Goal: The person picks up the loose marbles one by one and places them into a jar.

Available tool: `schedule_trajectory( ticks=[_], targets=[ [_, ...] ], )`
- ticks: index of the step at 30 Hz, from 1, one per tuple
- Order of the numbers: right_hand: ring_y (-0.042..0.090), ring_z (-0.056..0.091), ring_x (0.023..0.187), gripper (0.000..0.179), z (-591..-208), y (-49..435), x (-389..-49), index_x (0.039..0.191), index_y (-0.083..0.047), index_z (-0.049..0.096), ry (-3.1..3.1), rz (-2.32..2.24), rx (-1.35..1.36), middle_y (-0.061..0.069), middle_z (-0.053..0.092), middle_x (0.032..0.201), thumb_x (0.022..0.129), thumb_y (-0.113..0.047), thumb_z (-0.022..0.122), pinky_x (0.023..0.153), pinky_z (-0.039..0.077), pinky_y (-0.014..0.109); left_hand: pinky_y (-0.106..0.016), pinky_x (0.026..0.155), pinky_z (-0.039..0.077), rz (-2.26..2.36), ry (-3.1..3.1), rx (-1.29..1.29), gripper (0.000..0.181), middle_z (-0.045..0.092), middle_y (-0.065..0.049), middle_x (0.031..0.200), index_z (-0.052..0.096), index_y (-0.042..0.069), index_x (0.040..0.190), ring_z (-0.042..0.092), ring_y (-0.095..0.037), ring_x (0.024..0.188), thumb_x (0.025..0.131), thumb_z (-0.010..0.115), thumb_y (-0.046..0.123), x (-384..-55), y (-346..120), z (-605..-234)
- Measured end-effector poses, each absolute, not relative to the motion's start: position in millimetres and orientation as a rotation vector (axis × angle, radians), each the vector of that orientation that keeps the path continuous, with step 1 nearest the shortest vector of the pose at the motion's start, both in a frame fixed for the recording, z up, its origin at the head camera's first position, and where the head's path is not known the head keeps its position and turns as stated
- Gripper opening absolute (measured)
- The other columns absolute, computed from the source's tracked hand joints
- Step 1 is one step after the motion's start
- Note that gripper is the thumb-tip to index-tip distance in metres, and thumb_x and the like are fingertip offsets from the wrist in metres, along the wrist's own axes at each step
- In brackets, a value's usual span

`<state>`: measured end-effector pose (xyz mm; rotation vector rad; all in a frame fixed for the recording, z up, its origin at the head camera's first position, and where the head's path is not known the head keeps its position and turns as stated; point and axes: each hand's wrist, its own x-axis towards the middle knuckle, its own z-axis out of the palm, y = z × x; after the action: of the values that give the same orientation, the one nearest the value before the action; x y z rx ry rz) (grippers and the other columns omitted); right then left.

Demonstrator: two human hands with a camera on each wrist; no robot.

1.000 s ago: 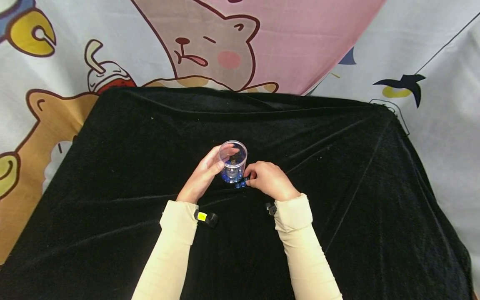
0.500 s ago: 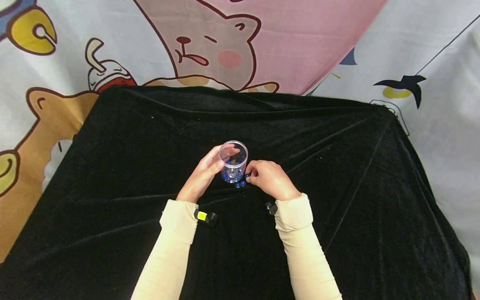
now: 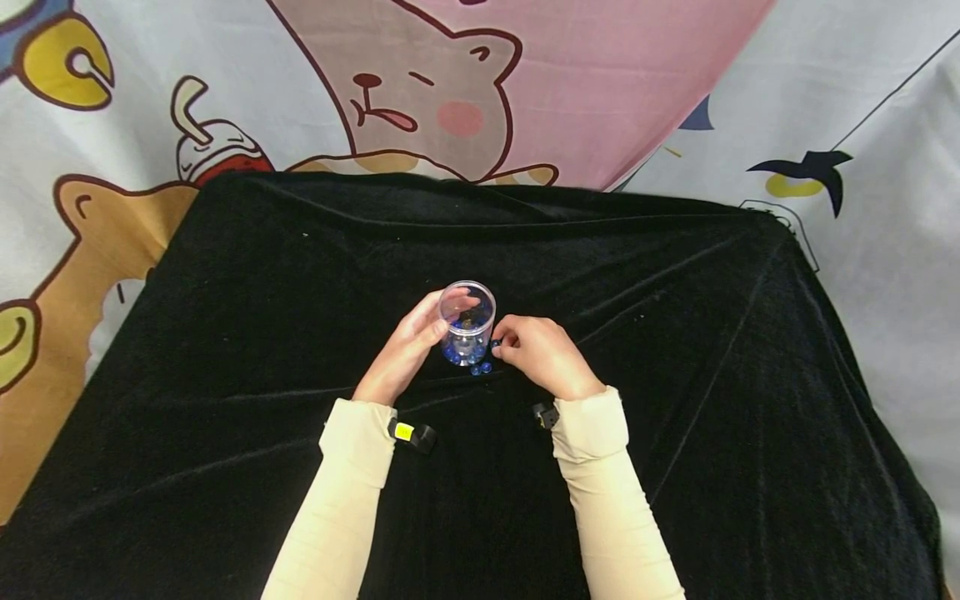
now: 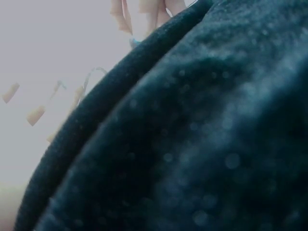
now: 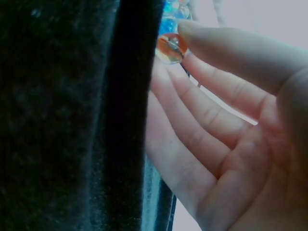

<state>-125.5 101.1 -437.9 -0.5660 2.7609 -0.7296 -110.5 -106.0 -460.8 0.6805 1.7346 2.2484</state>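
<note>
A clear plastic cup point(image 3: 467, 332) stands on the black cloth with several blue marbles point(image 3: 453, 355) in its bottom. My left hand point(image 3: 405, 346) holds it from the left, thumb at the near side and fingers behind. To the cup's right, my right hand point(image 3: 543, 352) pinches a marble point(image 5: 171, 48) between thumb and fingers. In the right wrist view this marble is see-through with an orange swirl. Two loose blue marbles point(image 3: 482, 368) lie in front of the cup's base. Cloth hides most of the left wrist view, where only blurred fingers point(image 4: 144, 14) show.
Black velvet cloth point(image 3: 300, 283) with soft folds covers the table. Behind it hangs a cartoon-printed curtain point(image 3: 600, 83). Each wrist wears a small black device; the left one point(image 3: 412, 433) has a yellow label.
My right hand has drawn one marble slightly up and away from the loose ones, along the cup's right side. The left hand and the cup have stayed in place.
</note>
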Motion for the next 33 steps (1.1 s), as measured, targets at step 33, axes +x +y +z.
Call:
schedule_trajectory(
  ticks=[33],
  targets=[
    [0.007, 0.053, 0.062, 0.011, -443.3, 99.5, -129.1, 0.092, -0.014, 0.062, 2.775, -0.779, -0.59, -0.007, 0.058, 0.074, 0.083, -0.02, 0.064, 0.06, 0.045, 0.024, -0.052, 0.1, 0.02, 2.241, 1.741, 0.656, 0.038, 0.04, -0.016, 0.131, 0.034, 0.007, 0.133, 0.032, -0.028, 0.125, 0.096, 0.034, 0.014, -111.7, -106.6, -462.9]
  ],
)
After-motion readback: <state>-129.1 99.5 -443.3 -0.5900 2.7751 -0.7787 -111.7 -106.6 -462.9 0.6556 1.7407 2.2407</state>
